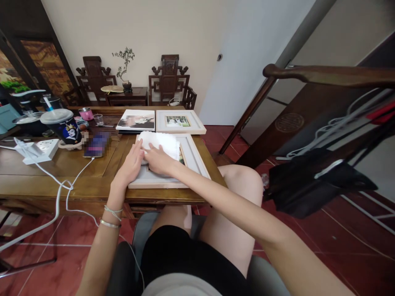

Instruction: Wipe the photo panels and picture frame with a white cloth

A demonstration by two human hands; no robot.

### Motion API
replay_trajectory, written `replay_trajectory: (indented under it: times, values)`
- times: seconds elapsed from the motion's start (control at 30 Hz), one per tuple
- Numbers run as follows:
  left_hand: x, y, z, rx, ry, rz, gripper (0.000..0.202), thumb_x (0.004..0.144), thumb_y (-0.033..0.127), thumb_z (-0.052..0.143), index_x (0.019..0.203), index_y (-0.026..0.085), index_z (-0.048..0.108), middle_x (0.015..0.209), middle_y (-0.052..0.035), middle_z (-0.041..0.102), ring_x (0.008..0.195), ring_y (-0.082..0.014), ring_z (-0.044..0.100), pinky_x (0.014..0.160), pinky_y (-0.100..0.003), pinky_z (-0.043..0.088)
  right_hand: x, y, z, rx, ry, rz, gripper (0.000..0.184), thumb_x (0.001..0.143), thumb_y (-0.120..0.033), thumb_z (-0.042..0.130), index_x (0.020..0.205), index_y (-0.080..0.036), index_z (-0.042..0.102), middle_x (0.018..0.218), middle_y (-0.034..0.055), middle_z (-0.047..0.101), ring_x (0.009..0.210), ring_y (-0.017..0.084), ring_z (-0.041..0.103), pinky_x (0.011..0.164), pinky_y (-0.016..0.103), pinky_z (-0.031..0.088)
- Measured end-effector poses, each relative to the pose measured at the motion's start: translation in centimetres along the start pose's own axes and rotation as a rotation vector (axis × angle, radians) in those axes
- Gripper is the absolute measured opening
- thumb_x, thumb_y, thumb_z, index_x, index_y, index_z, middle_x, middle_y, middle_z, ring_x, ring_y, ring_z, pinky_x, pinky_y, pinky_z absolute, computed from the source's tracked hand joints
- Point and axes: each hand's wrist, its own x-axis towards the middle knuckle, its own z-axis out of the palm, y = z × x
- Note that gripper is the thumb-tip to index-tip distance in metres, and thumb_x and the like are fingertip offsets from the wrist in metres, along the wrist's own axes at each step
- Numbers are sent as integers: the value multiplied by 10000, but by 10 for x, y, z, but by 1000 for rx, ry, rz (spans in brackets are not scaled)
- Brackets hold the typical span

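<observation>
A light wooden picture frame (200, 166) lies flat near the table's front edge, with a small photo partly hidden inside its wide pale border. Over its upper left part is spread a white cloth (165, 142). My right hand (160, 159) presses the cloth down onto the frame, its fingers bent into the fabric. Close beside it, my left hand (131, 164) rests on the frame's left side with the fingers stretched out and lying together. The fingertips of both hands nearly meet at the cloth's left end.
Behind lie a second frame (197, 121) and a photo print (135, 119) on a stack. To the left are a phone (94, 144) on a cable, a lidded cup (66, 129), a white power strip (46, 151) and a small clear cup (98, 119). A dark wooden chair (296, 76) stands at right.
</observation>
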Motion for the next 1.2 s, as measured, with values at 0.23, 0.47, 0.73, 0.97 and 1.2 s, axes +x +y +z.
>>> replay_trajectory:
  times: [0.23,0.47,0.73,0.97,1.2]
  values:
    - [0,1,0,-2,-9,-22,697,977,561,181,1459,106,398,1524,-142,374,1424,-238,331,1200,-399,215,-67,-15,-23,86,-143,-238,499,769,59,418,1124,-172,682,1343,141,593,1379,368,374,1021,592,387]
    - [-1,3,1,81,-53,3,548,975,428,309,1333,87,544,1445,-147,487,1389,-238,393,1187,-411,251,-93,-7,-40,183,-188,-200,499,762,46,425,1125,-173,688,1227,120,673,1357,294,437,1046,450,379]
    - [2,-10,3,170,-89,74,434,930,303,418,1272,109,600,1426,-154,505,1376,-281,411,1158,-473,311,-39,35,-28,-104,-121,119,449,800,13,429,1135,-159,674,1270,166,636,1249,340,511,954,482,430]
    - [2,3,-1,127,-138,121,399,856,130,412,1095,181,727,1202,-59,689,1135,-231,636,1063,-389,456,26,37,-13,-163,74,-72,445,832,-31,442,1220,-167,611,1545,76,381,1424,322,279,1066,573,332]
    - [2,-3,-1,23,-174,147,562,694,19,348,1088,135,731,1191,-60,691,1243,-199,568,1144,-386,375,36,51,7,-185,69,40,388,832,-61,472,1154,-193,643,1527,62,414,1429,314,279,1077,608,293]
